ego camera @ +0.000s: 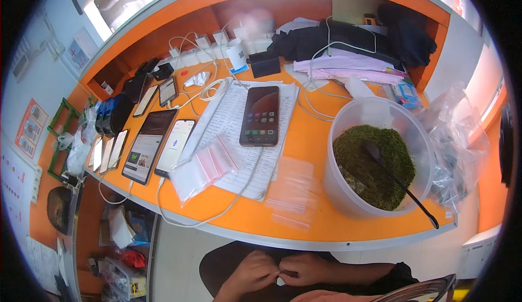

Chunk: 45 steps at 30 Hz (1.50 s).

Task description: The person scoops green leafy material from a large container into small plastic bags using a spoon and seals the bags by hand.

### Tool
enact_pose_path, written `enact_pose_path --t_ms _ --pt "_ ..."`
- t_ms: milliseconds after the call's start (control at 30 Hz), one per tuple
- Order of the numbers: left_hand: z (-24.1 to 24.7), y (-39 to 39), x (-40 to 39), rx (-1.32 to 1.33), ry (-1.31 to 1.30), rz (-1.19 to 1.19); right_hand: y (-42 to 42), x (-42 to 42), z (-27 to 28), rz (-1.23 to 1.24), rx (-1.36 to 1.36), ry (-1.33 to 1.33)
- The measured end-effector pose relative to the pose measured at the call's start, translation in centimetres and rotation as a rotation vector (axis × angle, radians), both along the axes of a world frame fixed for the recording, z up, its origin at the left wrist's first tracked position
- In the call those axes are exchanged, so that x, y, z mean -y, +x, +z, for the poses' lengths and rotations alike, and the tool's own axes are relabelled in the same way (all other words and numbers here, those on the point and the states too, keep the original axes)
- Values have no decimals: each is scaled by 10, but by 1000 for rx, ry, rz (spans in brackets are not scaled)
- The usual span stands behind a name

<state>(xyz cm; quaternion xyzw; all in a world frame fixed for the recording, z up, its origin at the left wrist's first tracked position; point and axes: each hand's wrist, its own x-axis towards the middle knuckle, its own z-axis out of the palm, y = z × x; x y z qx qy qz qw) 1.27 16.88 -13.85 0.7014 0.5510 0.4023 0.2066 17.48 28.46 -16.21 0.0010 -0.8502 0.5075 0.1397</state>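
My left hand (257,270) and my right hand (305,268) meet over my dark-clothed lap, below the table's front edge. Their fingertips pinch around a small white thing (280,281), too small to identify. On the orange table (244,216), beyond my hands, lie clear resealable bags (291,188). More such bags with red-striped tops (214,161) overlap printed sheets (261,179). A smartphone (259,116) with a lit screen rests on the sheets. To the right, a translucent plastic tub (377,214) holds crumbled green plant material (363,151) and a black spoon (399,181).
Left on the table are a tablet (149,147), a white-screened phone (175,145) and several other phones. White cables loop over the front edge. Chargers (202,43) and folded cloth (350,67) line the back. A crumpled plastic bag (456,147) stands right of the tub.
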Motion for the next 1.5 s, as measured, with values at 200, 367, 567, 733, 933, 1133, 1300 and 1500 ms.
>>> enact_pose_path --t_ms 200,367,567,733,933,1133,1300,1500 --pt "6 3 -1 -16 59 -47 5 -7 2 118 -68 -2" --pt "17 -4 -4 -9 97 14 7 -16 3 150 -103 -119" --pt "8 -19 -1 44 -51 -12 17 -32 -22 326 127 -253" --pt "5 -23 -7 61 -129 83 8 -40 -37 368 198 -351" --pt "18 -31 -21 26 -311 148 1 -42 -49 380 256 -428" --pt "-23 -87 12 -54 -725 393 -4 -31 -56 390 287 -477" --pt "-12 -98 27 -246 -1022 600 9 -18 -59 357 283 -520" --pt "-77 -140 88 371 -952 623 27 -26 -20 350 394 -340"
